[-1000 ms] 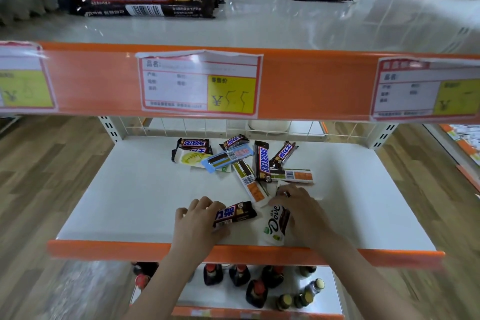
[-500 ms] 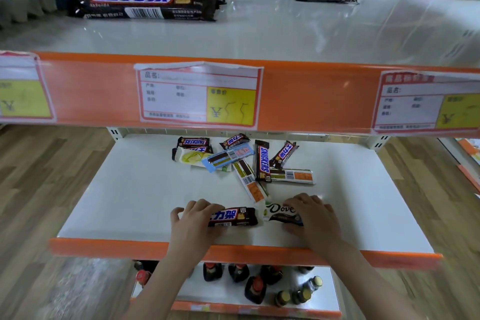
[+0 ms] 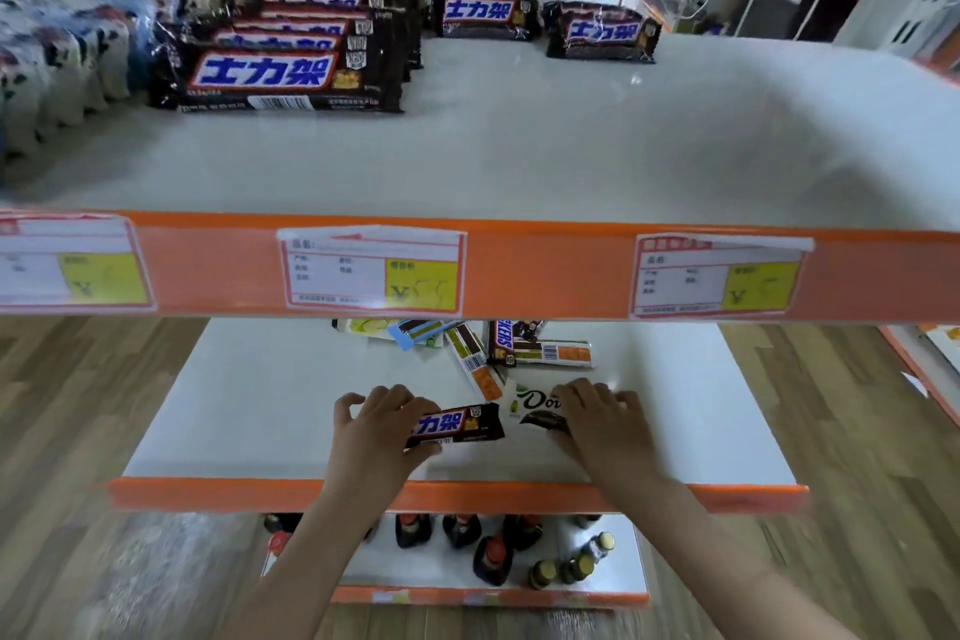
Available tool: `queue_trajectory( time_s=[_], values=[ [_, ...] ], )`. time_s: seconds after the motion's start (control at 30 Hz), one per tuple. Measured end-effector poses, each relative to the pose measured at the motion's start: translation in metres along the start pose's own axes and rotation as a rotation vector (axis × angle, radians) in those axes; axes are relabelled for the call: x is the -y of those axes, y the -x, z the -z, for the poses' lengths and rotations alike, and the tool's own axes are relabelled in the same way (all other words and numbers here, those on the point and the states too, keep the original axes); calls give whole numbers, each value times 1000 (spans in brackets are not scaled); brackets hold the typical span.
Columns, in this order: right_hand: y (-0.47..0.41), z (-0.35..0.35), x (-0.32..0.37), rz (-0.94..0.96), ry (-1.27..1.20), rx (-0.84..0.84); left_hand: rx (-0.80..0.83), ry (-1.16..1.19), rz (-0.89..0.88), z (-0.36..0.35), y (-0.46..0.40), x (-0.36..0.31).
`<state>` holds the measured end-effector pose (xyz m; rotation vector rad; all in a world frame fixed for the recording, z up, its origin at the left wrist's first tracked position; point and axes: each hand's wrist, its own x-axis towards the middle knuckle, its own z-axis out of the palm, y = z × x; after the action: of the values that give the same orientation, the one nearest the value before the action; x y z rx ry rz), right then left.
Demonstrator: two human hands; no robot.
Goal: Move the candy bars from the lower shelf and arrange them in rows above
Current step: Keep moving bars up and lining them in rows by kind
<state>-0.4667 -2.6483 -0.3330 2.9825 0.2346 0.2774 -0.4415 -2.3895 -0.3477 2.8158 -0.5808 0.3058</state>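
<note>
Brown bar: from the head camera we see our left hand [image 3: 382, 437] pinching a brown candy bar [image 3: 457, 426] by its left end, low over the front of the lower shelf [image 3: 249, 411].
White bar: our right hand [image 3: 605, 424] has its fingers curled round a white chocolate bar [image 3: 532, 405], just right of the brown one.
Loose pile: more candy bars [image 3: 498, 346] lie jumbled farther back on that shelf.
Upper shelf [image 3: 519, 146]: a row of brown bars [image 3: 291, 52] at back left; two single bars [image 3: 485, 13] beside it.
Below: bottles [image 3: 493, 556].
</note>
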Motion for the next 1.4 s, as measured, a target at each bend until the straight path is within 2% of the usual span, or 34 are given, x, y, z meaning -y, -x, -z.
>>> queue_trajectory(
  time_s=[0.13, 0.33, 0.67, 0.93, 1.4],
  values=[
    [11, 25, -2, 48, 62, -91, -59, -55, -51, 25, 4, -7],
    [29, 70, 0, 19, 44, -123, -70, -108, -66, 78, 16, -24],
    [72, 154, 2, 3, 25, -253, -154, -88, -58, 160, 47, -52],
    [105, 211, 1, 31, 51, -350, -226, -95, -122, 225, 72, -75],
    [95, 275, -11, 93, 130, -569, -395, -111, -185, 296, 66, -77]
  ],
)
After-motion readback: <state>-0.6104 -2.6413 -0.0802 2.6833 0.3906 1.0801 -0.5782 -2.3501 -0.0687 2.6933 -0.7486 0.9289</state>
